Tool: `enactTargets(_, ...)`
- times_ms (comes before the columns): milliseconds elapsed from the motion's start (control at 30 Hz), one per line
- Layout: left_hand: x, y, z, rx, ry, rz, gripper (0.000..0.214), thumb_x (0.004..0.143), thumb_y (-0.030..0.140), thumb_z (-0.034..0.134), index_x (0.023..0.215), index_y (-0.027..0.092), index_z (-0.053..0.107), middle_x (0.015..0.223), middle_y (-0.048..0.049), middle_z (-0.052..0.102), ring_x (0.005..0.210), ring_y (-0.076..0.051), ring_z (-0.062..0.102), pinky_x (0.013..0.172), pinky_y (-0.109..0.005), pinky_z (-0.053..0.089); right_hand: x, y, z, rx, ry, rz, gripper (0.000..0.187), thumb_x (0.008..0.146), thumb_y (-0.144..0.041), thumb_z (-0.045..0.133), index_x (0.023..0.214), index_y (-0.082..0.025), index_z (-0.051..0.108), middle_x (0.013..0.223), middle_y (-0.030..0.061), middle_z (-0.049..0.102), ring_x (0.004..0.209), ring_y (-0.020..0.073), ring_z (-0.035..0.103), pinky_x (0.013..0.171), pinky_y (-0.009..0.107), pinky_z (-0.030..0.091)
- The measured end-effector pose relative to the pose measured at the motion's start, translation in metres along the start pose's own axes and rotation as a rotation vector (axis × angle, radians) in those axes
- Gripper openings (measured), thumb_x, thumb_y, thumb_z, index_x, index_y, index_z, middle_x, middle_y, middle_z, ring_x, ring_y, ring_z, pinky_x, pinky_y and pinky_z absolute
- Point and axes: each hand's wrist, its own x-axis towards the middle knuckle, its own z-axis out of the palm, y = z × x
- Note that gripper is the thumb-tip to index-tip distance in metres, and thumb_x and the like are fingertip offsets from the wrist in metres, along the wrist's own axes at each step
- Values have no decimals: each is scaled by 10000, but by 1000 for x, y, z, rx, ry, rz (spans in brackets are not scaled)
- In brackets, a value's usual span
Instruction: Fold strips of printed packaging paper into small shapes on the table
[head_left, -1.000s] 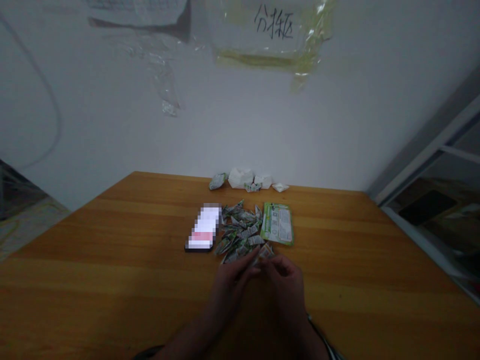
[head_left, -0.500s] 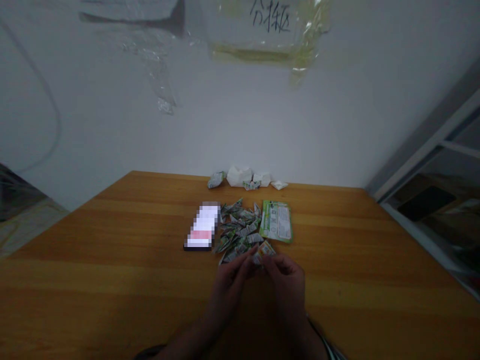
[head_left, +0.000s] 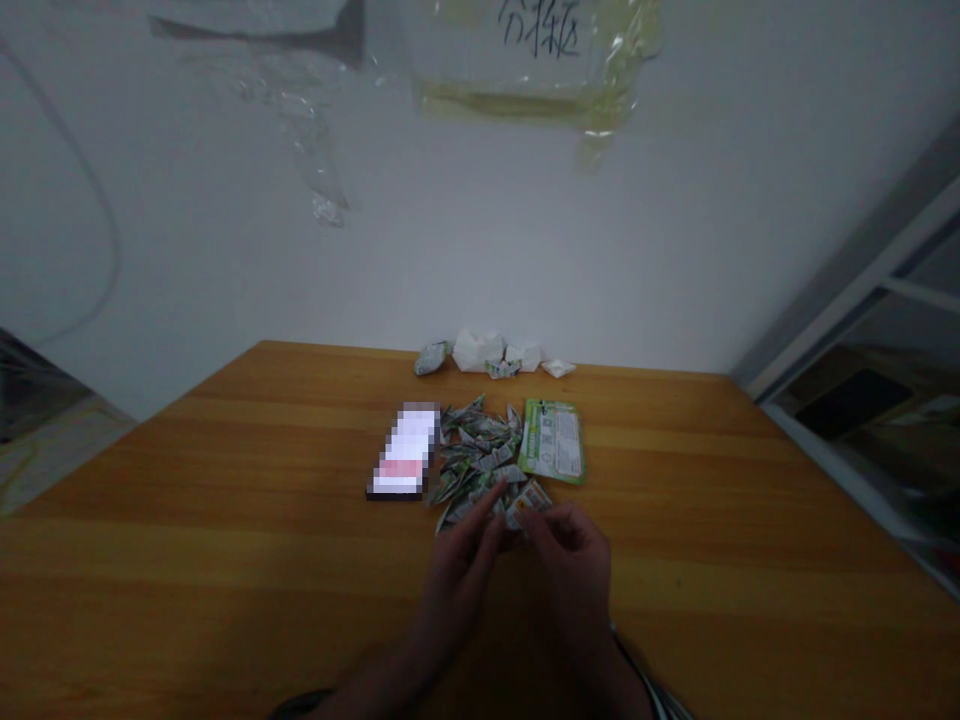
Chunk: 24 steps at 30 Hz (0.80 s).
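Our right hand pinches a small, flat, white-and-orange plastic-looking packet, its printed face now more exposed. Whether our left hand grips it, we cannot tell.

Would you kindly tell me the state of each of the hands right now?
Left hand: open beside the orange-printed packet, contact unclear.
Right hand: closed, pinching the orange-printed packet.
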Motion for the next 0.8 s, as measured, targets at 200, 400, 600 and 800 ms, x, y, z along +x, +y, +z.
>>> enactTargets(200,2,7,-5,98,5,67,434,918,347,531,1338,238,546,1373,-68,580,1269,-240,530,1078,-401,406,8,-9,-2,110,-114,-16,370,693,-288,780,940,-227,511,873,-3,688,731,152,658,642,245,545)
enactTargets(400,8,11,-8,50,-67,19,412,882,359,576,1268,222,617,1287,-81,650,1176,-260,601,1054,-424,426,9,-15,-5,10,-293,54,450,772,-369,716,1127,-189,504,614,-52,613,422,97,526,374,179,442)
enactTargets(600,10,13,-9,-82,41,-71,511,835,421,627,1285,181,597,1097,-102,731,936,-249,687,829,-354,549,7,-12,-6,81,-443,63,600,846,-422,632,1330,-217,342,673,-15,670,463,149,630,456,261,543)
enactTargets(800,13,17,-8,-119,58,-123,578,768,417,698,1264,147,575,721,-33,725,658,-177,659,622,-259,517,4,0,-6,-64,-367,-52,567,883,-375,568,1407,-261,382,952,85,712,737,243,711,604,348,588)
